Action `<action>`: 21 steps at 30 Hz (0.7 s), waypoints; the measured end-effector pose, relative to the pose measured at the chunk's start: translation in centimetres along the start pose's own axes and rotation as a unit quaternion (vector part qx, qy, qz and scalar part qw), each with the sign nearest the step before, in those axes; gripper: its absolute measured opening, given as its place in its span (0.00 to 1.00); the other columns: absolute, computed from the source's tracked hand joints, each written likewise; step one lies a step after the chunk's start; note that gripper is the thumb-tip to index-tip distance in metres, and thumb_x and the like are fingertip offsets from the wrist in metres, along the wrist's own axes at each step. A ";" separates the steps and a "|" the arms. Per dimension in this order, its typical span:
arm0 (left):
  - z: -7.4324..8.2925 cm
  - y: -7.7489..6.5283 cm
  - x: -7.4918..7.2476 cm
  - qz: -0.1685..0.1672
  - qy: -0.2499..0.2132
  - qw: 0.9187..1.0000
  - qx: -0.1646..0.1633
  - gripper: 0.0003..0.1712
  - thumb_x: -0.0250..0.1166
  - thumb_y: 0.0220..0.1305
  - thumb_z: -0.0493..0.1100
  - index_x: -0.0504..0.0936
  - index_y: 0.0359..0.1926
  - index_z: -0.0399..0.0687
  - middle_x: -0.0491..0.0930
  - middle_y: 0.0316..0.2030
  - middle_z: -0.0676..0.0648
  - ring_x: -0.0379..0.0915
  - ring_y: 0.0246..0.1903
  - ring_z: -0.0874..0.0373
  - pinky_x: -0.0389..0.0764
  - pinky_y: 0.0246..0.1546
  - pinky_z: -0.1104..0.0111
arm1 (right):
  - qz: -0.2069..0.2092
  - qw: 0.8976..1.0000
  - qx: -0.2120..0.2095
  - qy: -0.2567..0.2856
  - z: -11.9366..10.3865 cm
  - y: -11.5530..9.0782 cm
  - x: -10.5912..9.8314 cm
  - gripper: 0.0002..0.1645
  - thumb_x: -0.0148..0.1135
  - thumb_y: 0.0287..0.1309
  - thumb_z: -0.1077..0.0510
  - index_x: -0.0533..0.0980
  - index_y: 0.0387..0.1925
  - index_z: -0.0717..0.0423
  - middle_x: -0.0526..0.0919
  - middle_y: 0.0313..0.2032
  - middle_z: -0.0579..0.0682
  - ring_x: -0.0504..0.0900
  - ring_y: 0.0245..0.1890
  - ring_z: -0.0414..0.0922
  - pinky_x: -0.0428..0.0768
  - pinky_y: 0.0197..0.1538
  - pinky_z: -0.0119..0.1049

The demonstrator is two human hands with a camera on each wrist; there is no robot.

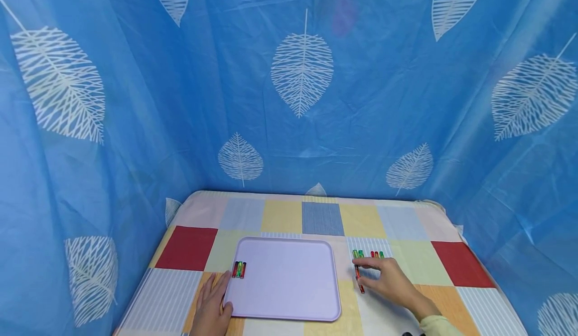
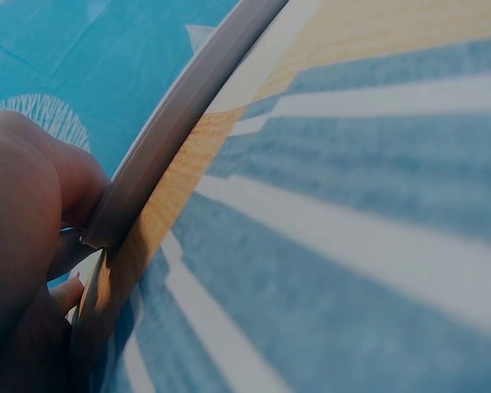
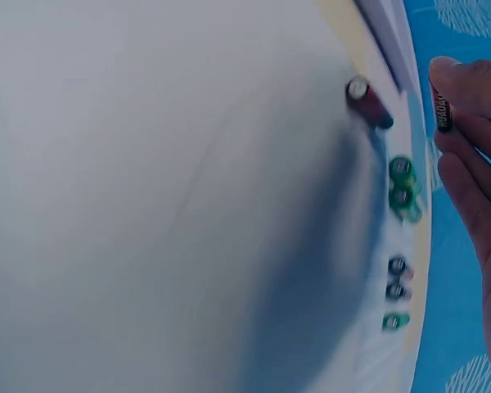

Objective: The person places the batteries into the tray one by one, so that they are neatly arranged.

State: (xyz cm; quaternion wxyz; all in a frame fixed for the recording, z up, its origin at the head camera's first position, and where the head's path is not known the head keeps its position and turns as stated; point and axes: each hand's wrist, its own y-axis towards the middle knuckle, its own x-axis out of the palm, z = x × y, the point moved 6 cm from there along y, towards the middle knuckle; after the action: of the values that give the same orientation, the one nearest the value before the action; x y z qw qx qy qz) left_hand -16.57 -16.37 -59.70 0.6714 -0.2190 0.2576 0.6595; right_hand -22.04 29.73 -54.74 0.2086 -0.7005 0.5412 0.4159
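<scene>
My right hand (image 1: 390, 281) pinches a red and black battery (image 3: 441, 110) between thumb and fingers, above the cloth to the right of the lilac tray (image 1: 284, 281). Just below it, another red battery (image 1: 362, 289) lies on the cloth. My left hand (image 1: 212, 301) rests at the tray's near left corner, its fingers extended along the left edge and the thumb against the rim. Inside the tray, by its left edge, three batteries (image 1: 239, 270) lie side by side, a green one between two red ones.
Beyond my right hand stand two green batteries (image 3: 403, 182). Beside them is a row of two red batteries and a green one (image 3: 395, 322). A patchwork cloth (image 1: 189, 248) covers the table, and blue leaf-patterned curtains (image 1: 302, 145) hang around it.
</scene>
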 end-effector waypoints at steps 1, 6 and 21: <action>0.0 0.0 0.0 0.001 0.000 1.000 0.002 0.42 0.63 0.63 0.29 0.68 0.80 0.31 0.70 0.78 0.31 0.45 0.83 0.28 0.36 0.86 0.39 | 0.003 1.000 -0.010 0.007 -0.3 0.2 0.1 0.26 0.84 0.56 0.58 0.90 0.58 0.51 0.94 0.54 0.44 0.91 0.55 0.41 0.93 0.57 0.43; 0.1 0.1 0.0 0.009 0.008 1.000 0.015 0.42 0.64 0.61 0.30 0.70 0.79 0.31 0.71 0.77 0.30 0.48 0.81 0.27 0.41 0.84 0.35 | 0.001 0.998 -0.053 0.043 -2.0 1.4 1.0 0.25 0.81 0.60 0.57 0.88 0.60 0.55 0.93 0.55 0.48 0.94 0.53 0.51 0.93 0.54 0.51; -0.3 0.0 0.1 0.020 0.010 0.999 0.024 0.42 0.64 0.61 0.29 0.70 0.78 0.31 0.72 0.77 0.31 0.49 0.81 0.28 0.28 0.88 0.58 | -0.020 0.991 -0.095 0.092 -7.1 5.5 4.4 0.25 0.81 0.60 0.61 0.88 0.59 0.59 0.93 0.55 0.50 0.93 0.54 0.54 0.92 0.59 0.51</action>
State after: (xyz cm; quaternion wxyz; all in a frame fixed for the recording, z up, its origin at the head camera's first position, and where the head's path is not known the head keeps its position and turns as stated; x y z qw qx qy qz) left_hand -16.59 -16.44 -60.00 0.6603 -0.2044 0.2843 0.6644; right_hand -24.31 20.07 -53.37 0.0984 -0.7629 0.5020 0.3953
